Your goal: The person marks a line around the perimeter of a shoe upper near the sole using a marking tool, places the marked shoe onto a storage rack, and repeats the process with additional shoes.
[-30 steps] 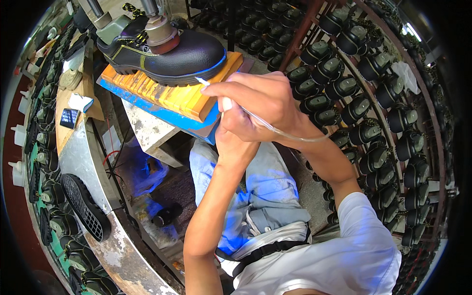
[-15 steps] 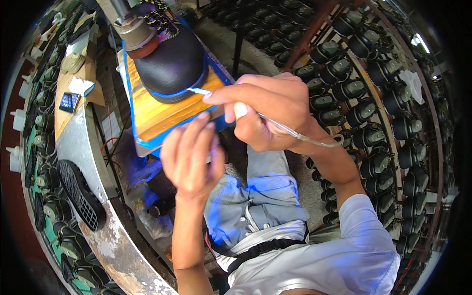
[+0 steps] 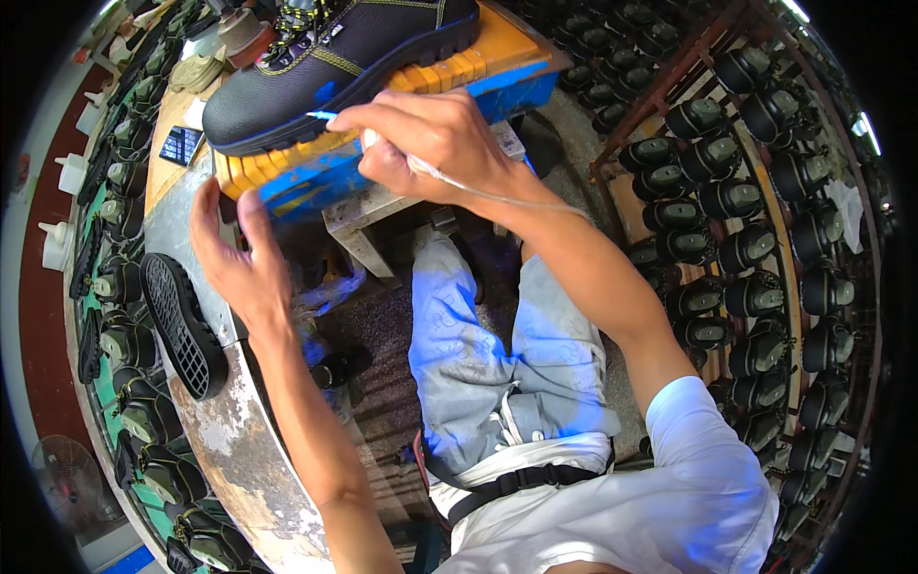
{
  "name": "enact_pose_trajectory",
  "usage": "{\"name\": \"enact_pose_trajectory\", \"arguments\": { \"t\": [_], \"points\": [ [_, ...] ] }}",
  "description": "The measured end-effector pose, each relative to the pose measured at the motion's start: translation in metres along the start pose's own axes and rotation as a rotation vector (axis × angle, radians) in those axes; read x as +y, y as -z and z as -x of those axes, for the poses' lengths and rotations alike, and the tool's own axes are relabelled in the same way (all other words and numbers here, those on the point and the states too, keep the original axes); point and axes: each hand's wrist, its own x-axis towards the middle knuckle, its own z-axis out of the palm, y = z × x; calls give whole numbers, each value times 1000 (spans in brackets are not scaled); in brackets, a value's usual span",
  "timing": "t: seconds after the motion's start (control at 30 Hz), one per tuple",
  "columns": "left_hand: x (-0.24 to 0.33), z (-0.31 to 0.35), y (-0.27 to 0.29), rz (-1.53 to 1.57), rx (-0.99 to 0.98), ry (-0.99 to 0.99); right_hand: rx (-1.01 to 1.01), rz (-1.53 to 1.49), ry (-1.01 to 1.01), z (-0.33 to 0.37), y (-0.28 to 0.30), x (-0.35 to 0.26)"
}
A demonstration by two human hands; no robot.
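A black shoe [image 3: 287, 100] with yellow stitching lies on its sole on a ridged yellow-orange block [image 3: 502, 43], which sits on a blue base [image 3: 521, 91]; its toe points left. The right hand [image 3: 435, 143] pinches a slim white applicator [image 3: 324, 116] between thumb and fingers, its bluish tip at the line where the upper meets the sole. A clear tube [image 3: 521, 202] trails from the applicator along the wrist. The left hand [image 3: 239, 263] holds nothing, thumb and fingers spread, by the block's near left corner; whether it touches the block, I cannot tell. Past the toe stands a metal press head [image 3: 239, 31] with a reddish pad. To the left, a loose black sole [image 3: 182, 325] and a phone [image 3: 180, 145] lie on the worn surface [image 3: 253, 464]. Farther right, a rack [image 3: 732, 134] carries rows of dark shoe uppers [image 3: 729, 199].
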Motion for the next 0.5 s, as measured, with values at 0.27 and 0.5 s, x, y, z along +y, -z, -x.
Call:
{"name": "enact_pose_trajectory", "arguments": {
  "t": [0.27, 0.5],
  "points": [
    [-14, -19, -21, -262, -16, -102, -55, 181, 28, 2, 40, 34],
    [-89, -61, -39, -82, -119, -80, -155, 313, 3, 9, 98, 33]
  ]
}}
